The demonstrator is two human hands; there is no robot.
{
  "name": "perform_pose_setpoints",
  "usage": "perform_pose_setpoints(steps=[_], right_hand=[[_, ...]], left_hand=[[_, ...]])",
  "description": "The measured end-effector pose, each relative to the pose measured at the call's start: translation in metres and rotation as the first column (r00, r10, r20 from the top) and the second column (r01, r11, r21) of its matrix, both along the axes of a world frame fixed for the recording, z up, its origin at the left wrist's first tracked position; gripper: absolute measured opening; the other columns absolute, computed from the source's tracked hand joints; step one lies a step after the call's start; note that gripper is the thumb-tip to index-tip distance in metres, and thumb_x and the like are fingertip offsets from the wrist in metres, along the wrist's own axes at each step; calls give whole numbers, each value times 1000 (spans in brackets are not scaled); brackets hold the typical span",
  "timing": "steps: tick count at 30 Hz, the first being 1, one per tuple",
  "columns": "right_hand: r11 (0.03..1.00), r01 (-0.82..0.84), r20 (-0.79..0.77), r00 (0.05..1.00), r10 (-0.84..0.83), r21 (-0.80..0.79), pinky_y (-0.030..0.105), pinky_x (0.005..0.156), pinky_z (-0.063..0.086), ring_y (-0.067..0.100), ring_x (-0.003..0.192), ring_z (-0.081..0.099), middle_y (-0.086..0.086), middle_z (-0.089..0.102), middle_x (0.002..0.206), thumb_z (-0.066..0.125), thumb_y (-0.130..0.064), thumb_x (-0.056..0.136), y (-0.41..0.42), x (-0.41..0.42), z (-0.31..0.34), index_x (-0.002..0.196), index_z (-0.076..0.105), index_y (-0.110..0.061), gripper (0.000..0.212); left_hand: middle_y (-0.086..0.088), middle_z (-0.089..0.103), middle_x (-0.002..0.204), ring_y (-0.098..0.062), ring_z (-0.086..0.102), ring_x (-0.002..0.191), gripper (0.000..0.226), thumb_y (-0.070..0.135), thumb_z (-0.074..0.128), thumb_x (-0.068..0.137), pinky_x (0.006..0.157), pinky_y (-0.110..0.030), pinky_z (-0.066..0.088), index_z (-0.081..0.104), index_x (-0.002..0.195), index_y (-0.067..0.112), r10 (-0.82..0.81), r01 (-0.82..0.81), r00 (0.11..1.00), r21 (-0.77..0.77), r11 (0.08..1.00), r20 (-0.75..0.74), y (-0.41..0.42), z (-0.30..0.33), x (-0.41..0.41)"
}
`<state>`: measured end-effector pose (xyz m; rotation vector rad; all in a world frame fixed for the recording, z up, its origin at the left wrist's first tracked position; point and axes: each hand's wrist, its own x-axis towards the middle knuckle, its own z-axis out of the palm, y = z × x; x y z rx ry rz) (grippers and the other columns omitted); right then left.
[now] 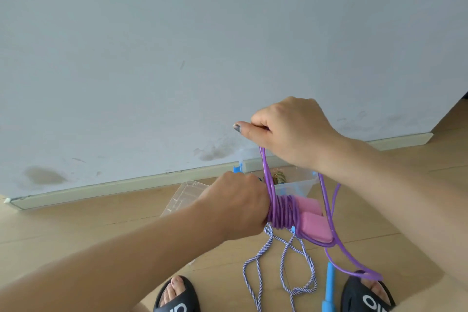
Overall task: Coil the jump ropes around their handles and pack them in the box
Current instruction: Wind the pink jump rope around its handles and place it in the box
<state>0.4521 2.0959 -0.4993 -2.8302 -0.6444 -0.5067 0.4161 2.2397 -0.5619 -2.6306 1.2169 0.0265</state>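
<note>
Currently: left hand (238, 206) clenches pink handles (312, 218), right hand (291, 132) pinches purple rope (266, 172) taut; slackened tension would likely let coils slip off.

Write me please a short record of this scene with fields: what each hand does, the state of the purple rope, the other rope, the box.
left hand: left hand grips the pink handles, held side by side
right hand: right hand pinches the purple rope above the handles
purple rope: several turns wound around the handles; a loose loop hangs down toward the floor
other rope: striped rope with blue handle, uncoiled on the wooden floor
box: clear plastic box by the wall, partly hidden behind the hands; contents unclear
</note>
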Motion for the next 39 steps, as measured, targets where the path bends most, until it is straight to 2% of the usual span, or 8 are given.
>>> perform_pose_setpoints(steps=[3,8,12,18,26,29,33,39], right_hand=[[997,76,-129,989,-76,-6,30,51,25,19,48,35,3,34,47,42,-57,98,-13,23,-22,55,35,-11,63],[969,197,-496,862,-100,146,32,54,30,18,51,37,0,36,50,45,-55,97,-20,29,-68,55,36,-13,61],[869,281,-653,754,63,408,33,77,51,15,75,51,-6,55,81,63,-32,92,-20,11,-95,77,49,-31,21],[844,340,-695,717,53,415,30,56,29,16,48,35,-9,36,38,26,-41,105,5,-15,-83,51,35,-19,60],[997,12,-301,953,-33,-73,37,61,46,29,68,57,4,60,72,35,-42,100,13,-57,-64,72,47,-17,39],[974,-120,-127,987,97,-190,24,42,18,20,41,31,-5,31,51,46,-40,93,16,-59,-46,59,37,-19,42],[989,-101,190,974,121,-108,18,53,0,27,37,18,-5,13,43,45,-41,86,20,-35,-18,49,28,-19,45],[995,3,25,1000,-1,-97,30,49,15,30,51,33,3,31,47,39,-50,101,-1,14,-35,57,31,-11,60]], left_hand=[[1,32,62,-29,38,60,33,31,43,90,58,-31,32,27,65,17,58,-58,998,-81,995,3,3,10,-2],[1,55,70,-26,47,68,14,35,49,85,59,-31,38,46,79,22,127,-162,983,-302,940,-134,17,24,0],[3,40,52,-23,39,57,37,30,57,87,55,-31,30,34,59,23,227,-318,944,-488,813,-238,30,24,15],[-5,42,54,-27,36,56,36,26,54,90,48,-32,29,35,61,14,442,-547,837,-461,699,-322,53,13,56],[-2,48,63,-24,51,58,28,30,47,87,48,-27,35,39,63,17,522,-557,828,-192,808,-204,52,-8,61],[0,47,66,-24,53,63,22,24,46,85,56,-28,42,40,65,18,503,-511,854,-33,859,-135,47,-9,49],[0,49,75,-26,49,67,7,18,43,87,60,-32,41,48,82,17,355,-352,935,124,928,-7,38,-9,33],[0,39,67,-28,44,65,8,25,43,91,59,-31,35,46,85,21,195,-197,980,77,977,38,18,4,8]])
